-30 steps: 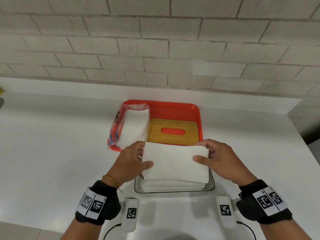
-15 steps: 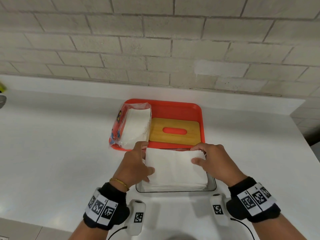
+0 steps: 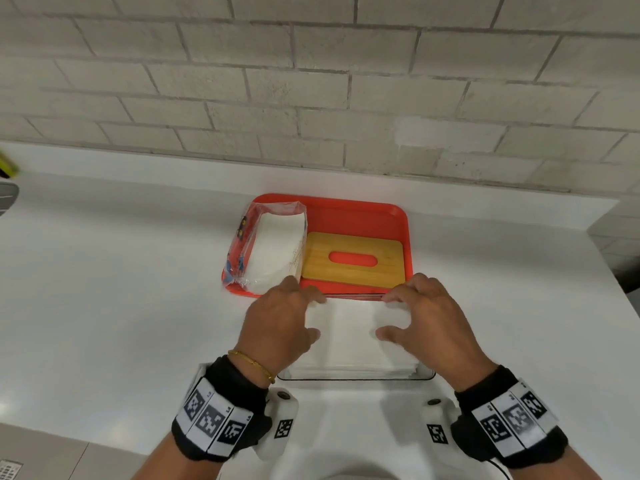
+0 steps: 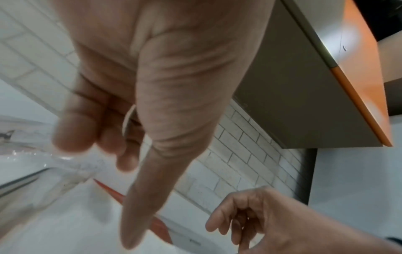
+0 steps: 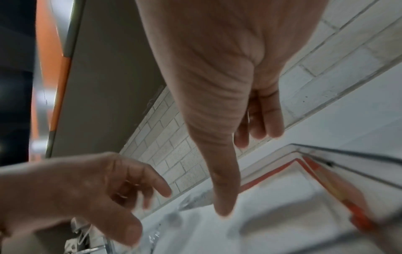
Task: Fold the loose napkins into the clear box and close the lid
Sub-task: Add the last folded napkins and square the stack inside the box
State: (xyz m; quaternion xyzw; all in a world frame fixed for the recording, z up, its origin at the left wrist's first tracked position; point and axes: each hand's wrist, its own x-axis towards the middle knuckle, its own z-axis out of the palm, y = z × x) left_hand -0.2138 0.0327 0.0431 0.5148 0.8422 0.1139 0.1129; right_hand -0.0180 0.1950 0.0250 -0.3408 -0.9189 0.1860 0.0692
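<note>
A stack of white napkins (image 3: 349,341) lies in the clear box (image 3: 356,376) at the near middle of the counter. My left hand (image 3: 313,317) is spread over the stack's left side and my right hand (image 3: 382,316) over its right side. Both hold nothing, with the thumbs stretched out and the fingers loosely bent. The right wrist view shows my thumb (image 5: 224,202) pointing down at the napkins near the box corner (image 5: 302,154). I cannot tell whether the fingertips touch the paper. The wooden lid (image 3: 384,247) with an oval slot lies flat in the red tray (image 3: 346,207) just behind the box.
A clear plastic packet of napkins (image 3: 270,251) lies in the tray's left part and overhangs its left edge. A tiled wall rises behind the white counter (image 3: 121,289). A dark object (image 3: 7,199) sits at the far left edge.
Both hands gripped the stack by its sides and lowered it into the box. They have now let go and opened over it, and the stack sits deeper.
</note>
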